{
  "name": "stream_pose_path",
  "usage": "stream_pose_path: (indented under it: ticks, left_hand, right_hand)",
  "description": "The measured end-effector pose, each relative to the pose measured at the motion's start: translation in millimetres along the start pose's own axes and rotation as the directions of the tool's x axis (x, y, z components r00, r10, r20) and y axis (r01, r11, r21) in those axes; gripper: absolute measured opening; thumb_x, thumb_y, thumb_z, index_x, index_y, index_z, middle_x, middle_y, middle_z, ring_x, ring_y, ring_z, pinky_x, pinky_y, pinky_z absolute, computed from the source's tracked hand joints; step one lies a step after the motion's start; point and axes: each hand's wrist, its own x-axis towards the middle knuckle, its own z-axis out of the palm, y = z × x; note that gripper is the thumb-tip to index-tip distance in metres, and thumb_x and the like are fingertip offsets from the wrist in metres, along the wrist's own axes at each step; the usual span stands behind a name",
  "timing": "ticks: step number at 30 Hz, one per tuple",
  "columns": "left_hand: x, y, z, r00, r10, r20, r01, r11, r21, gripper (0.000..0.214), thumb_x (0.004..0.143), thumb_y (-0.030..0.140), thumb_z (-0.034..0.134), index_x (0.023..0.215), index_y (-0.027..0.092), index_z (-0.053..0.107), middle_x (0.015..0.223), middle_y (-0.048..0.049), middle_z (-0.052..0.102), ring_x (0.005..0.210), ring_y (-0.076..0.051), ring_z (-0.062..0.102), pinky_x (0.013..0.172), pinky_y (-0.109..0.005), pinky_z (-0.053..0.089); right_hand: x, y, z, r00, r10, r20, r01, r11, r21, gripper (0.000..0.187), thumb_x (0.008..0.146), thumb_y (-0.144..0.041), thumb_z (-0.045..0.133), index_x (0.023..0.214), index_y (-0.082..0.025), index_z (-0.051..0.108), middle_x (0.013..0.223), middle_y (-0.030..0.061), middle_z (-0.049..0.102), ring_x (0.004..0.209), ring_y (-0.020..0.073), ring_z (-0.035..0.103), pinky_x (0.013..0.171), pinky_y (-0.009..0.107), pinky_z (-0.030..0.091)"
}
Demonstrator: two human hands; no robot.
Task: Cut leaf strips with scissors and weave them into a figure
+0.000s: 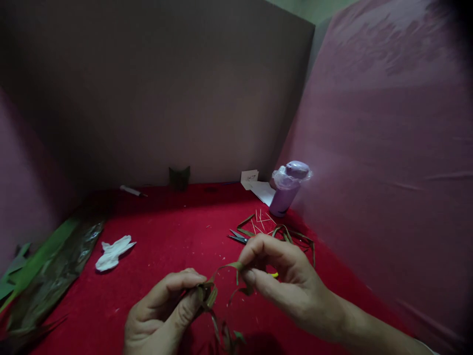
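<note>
Low in the middle of the head view, my left hand (160, 308) pinches a small folded leaf bundle (210, 296) between thumb and fingers. To its right, my right hand (291, 286) is closed on a narrow greenish-brown leaf strip (224, 266), which runs across the gap to the bundle. Loose strip ends curl below both hands. Just beyond my right fingers lie scissors (238, 237), their blades showing; a bit of yellow under that hand may be their handle. Much of the bundle is hidden by my left thumb.
Toothpicks (259, 224) and loose leaf strips (295, 236) lie beyond my right hand. Behind them stand a purple plastic-covered container (283, 197) and white papers (262, 191). A crumpled tissue (114, 253) and large leaves (48, 271) lie left. Panels enclose the red-covered table (166, 231).
</note>
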Motion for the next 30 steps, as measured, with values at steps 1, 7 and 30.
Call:
stream_pose_path:
  ticks: [1, 7, 30]
  left_hand:
    - [1.3, 1.4, 0.1, 0.999, -0.034, 0.018, 0.034, 0.999, -0.011, 0.018, 0.050, 0.026, 0.082, 0.064, 0.021, 0.073, 0.070, -0.0015, 0.073, 0.065, -0.014, 0.065, 0.059, -0.014, 0.052]
    - [4.1, 7.8, 4.3, 0.987, -0.154, 0.041, 0.158, 0.980, -0.123, 0.023, 0.047, 0.024, 0.084, 0.066, 0.018, 0.072, 0.063, -0.0012, 0.071, 0.056, -0.012, 0.064, 0.054, -0.014, 0.052]
    - [4.3, 9.1, 7.3, 0.973, -0.192, 0.128, 0.212, 0.962, -0.172, 0.021, 0.047, 0.022, 0.084, 0.064, 0.018, 0.072, 0.060, -0.0017, 0.070, 0.055, -0.013, 0.062, 0.052, -0.017, 0.051]
  right_hand:
    - [0.9, -2.3, -3.3, 1.000, 0.020, 0.015, -0.020, 0.999, 0.036, 0.004, 0.083, -0.014, 0.054, 0.085, -0.017, 0.056, 0.072, -0.0016, 0.054, 0.063, 0.0083, 0.046, 0.058, 0.022, 0.038]
    - [11.8, -1.2, -16.7, 0.966, 0.186, 0.180, -0.230, 0.936, 0.265, 0.017, 0.077, -0.023, 0.065, 0.088, -0.012, 0.057, 0.064, -0.0036, 0.051, 0.054, 0.0052, 0.044, 0.053, 0.020, 0.035]
    - [10.6, -1.4, 20.2, 0.957, -0.278, 0.078, 0.289, 0.935, -0.204, 0.006, 0.080, -0.008, 0.056, 0.079, -0.013, 0.058, 0.072, 0.0020, 0.056, 0.064, 0.0102, 0.049, 0.061, 0.022, 0.041]
